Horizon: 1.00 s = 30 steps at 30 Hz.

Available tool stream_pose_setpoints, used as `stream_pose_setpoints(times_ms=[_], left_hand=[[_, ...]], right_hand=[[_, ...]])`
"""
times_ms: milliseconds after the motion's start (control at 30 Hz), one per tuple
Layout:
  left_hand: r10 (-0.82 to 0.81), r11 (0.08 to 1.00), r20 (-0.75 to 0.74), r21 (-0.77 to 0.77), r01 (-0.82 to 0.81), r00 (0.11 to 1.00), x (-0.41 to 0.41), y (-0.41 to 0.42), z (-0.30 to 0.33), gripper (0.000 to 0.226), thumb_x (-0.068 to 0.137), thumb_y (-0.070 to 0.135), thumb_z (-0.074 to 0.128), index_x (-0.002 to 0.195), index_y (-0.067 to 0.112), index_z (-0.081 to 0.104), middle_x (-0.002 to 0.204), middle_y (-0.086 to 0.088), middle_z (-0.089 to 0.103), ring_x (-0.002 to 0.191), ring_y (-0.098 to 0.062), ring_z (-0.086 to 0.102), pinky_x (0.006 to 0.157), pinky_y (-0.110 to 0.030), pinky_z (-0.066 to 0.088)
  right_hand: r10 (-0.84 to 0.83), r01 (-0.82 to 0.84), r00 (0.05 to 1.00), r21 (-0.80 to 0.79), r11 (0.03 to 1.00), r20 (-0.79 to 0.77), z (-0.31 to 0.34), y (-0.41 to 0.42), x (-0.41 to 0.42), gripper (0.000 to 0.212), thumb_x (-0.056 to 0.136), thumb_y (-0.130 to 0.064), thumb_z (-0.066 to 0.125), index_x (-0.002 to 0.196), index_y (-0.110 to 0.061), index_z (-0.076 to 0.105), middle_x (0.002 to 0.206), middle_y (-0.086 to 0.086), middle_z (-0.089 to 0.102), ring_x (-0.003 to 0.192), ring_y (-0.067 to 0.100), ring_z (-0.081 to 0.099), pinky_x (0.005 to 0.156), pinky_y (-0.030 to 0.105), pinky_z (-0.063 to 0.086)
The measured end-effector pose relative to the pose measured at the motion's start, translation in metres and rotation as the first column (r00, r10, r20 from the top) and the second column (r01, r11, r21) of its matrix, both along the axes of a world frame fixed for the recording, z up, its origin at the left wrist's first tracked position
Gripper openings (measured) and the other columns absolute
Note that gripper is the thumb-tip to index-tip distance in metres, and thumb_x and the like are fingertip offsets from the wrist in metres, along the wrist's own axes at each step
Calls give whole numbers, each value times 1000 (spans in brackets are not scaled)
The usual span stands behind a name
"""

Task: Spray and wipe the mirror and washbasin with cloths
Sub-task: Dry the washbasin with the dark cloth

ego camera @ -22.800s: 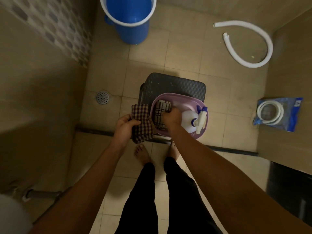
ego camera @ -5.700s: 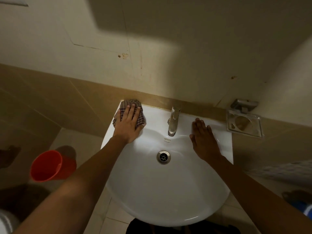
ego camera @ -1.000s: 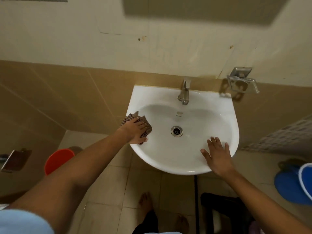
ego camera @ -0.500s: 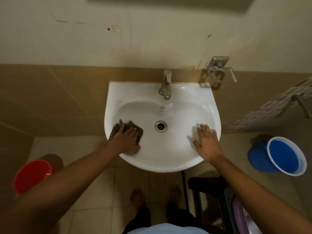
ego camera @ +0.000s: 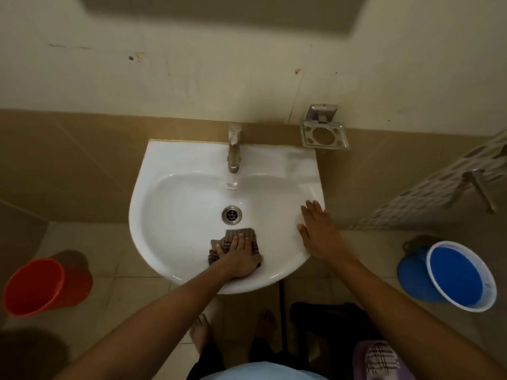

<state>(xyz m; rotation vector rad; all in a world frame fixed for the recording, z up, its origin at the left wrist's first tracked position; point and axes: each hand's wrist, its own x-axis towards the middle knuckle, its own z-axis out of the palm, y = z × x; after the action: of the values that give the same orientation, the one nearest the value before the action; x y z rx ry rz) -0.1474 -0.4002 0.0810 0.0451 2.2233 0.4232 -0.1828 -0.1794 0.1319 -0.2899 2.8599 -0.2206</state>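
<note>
The white washbasin hangs on the wall below me, with a steel tap at its back and a drain in the middle. My left hand presses a dark checked cloth flat against the front inside of the bowl, just below the drain. My right hand rests on the basin's right rim with its fingers straight and spread. The mirror's lower edge shows only as a dark band at the top.
A steel soap holder sits on the wall right of the tap. On the floor stand a red bucket at left and a blue bucket at right. A dark stool with a purple tub holding another checked cloth is at lower right.
My left hand has slid the cloth from the basin's left side to the front of the bowl below the drain. My right hand has stayed on the right rim.
</note>
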Motion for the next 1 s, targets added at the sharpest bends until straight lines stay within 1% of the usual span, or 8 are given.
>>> stream_pose_setpoints(times_ms=[267,400,467,533,600,667,833,1000], left_hand=[[352,936,-233,67,-346,907,-33,95,-7,65,103,30,30,155,0,5,164,-18,4,151,-33,6,119,-62,8],[448,894,-405,205,-398,797,-47,115,-7,45,104,26,30,137,-1,44,138,-24,51,128,-36,49,106,-45,38],[679,719,-296,452,-528,672,-54,104,6,35,104,22,35,111,3,63,110,-19,67,106,-34,62,90,-38,45],[885,296,91,647,-702,457,-59,80,21,34,102,20,39,105,3,68,106,-19,71,100,-36,66,83,-39,53],[862,-167,466,630,-759,197,-58,48,30,36,102,18,39,109,-2,68,103,-22,72,92,-38,70,73,-41,58],[821,-421,569,567,-709,-32,-54,11,34,37,102,20,38,113,-2,67,104,-19,72,90,-35,71,78,-43,59],[807,-588,387,585,-559,-446,-56,-49,48,26,102,25,42,86,15,61,88,-7,65,75,-25,64,62,-34,57],[758,-652,481,546,-526,-440,-103,-65,45,41,92,46,37,123,27,56,120,3,57,111,-26,55,100,-61,44]], right_hand=[[124,-130,990,-112,985,-65,-12,36,-7,53,102,-24,30,151,-5,24,161,12,16,150,24,9,119,35,3],[137,-147,988,-162,976,-69,-16,47,-13,52,104,-23,27,153,-8,17,162,7,8,146,12,-6,117,27,-5],[126,-138,989,-195,971,-75,-14,50,-16,51,105,-24,26,153,-9,16,162,6,7,143,8,-9,117,26,-6],[122,-136,990,-225,965,-76,-9,52,-20,50,106,-22,28,153,-9,17,162,5,7,146,11,-5,117,26,-5],[130,-147,988,-242,959,-85,-5,51,-24,50,105,-22,29,152,-8,18,161,5,7,149,17,1,118,28,-3],[133,-148,988,-232,961,-77,-5,50,-30,51,105,-23,27,153,-9,18,161,4,7,149,16,1,118,27,-3],[135,-145,989,-215,966,-62,-12,40,-39,58,99,-33,16,153,-12,17,162,3,6,144,8,-8,118,30,-3],[148,-156,987,-177,972,-60,-16,30,-43,64,96,-40,6,153,-13,16,161,-1,1,144,8,-10,120,37,-3]])
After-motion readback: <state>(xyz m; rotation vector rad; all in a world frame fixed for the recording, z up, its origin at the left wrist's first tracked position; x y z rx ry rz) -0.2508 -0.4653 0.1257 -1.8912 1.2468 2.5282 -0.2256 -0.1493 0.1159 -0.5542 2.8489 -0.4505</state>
